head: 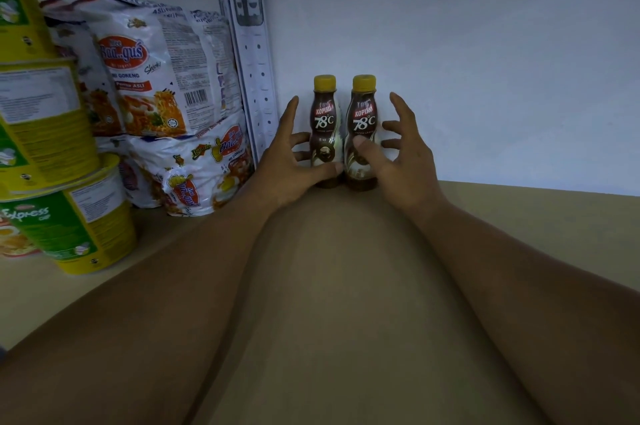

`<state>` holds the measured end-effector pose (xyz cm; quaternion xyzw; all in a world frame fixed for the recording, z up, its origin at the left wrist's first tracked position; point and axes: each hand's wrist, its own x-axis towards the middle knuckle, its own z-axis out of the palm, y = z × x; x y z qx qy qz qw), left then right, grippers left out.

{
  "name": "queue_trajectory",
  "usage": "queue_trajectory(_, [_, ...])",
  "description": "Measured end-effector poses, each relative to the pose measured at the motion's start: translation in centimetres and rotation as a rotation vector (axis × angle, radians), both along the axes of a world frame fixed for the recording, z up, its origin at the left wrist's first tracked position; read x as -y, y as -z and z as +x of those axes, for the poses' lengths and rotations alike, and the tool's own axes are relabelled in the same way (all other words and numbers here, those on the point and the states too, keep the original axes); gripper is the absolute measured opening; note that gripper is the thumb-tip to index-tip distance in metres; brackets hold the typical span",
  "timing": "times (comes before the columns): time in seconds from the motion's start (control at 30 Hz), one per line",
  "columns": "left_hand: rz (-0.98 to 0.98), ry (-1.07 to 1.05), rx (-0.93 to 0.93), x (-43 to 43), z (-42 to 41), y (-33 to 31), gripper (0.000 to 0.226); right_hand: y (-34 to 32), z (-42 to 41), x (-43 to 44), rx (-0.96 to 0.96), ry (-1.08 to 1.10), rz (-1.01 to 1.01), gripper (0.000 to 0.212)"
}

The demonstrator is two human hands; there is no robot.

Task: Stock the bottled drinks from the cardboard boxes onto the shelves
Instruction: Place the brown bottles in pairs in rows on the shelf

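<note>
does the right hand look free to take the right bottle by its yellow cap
Probably yes: the right hand has its thumb on the right bottle, and nothing covers or crowds its yellow cap.
</note>
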<state>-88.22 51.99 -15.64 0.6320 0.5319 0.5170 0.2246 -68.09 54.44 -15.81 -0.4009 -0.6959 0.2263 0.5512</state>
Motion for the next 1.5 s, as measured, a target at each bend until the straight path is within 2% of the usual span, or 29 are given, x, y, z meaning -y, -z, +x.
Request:
queue_trajectory(0.13, [-0.075, -0.085, 0.051, 1.8, 0.0, -0.1, 0.137, 0.1, 1.5, 1.7, 0.034, 0.001, -0.064, 0.087])
queue_trajectory(0.3, [-0.154, -0.135, -0.014, 6.3, 0.8, 0.0, 0.129, 0.5, 4.3, 4.9, 0.129, 0.051, -0.117, 0.083])
queue_trajectory(0.43, [-0.224, -0.162, -0.082, 11.3, 2.3, -0.5, 0.107, 0.1, 7.2, 9.4, 0.297, 0.064, -0.144, 0.071])
queue_trajectory(0.63, [-0.247, -0.118, -0.19, 20.9, 7.1, 0.0, 0.056, 0.0, 12.3, 18.8, 0.479, 0.055, -0.263, 0.046])
queue_trajectory(0.73, [-0.245, -0.045, -0.249, 25.8, 10.6, 0.1, 0.045, -0.1, 14.5, 24.5, 0.58, 0.059, -0.278, 0.041])
queue_trajectory(0.87, [-0.159, 0.014, -0.318, 32.0, 15.4, 1.5, 0.04, 0.8, 17.1, 32.2, 0.635, 0.074, -0.227, 0.044])
queue_trajectory(0.97, [-0.06, 0.017, -0.264, 36.6, 18.7, 3.2, 0.039, 2.1, 18.9, 37.8, 0.622, 0.077, -0.198, 0.046])
queue_trajectory(1.1, [-0.065, 0.038, -0.053, 42.2, 22.3, 5.6, 0.039, 3.4, 21.1, 43.8, 0.364, 0.126, -0.263, 0.031])
queue_trajectory(1.37, [-0.266, 0.124, 0.046, 49.1, 24.4, 12.7, 0.032, 9.8, 26.6, 51.1, 0.248, 0.196, -0.523, 0.034])
queue_trajectory(1.5, [-0.422, 0.153, -0.018, 50.4, 24.3, 17.4, 0.037, 14.8, 28.5, 53.0, 0.224, 0.2, -0.621, 0.034])
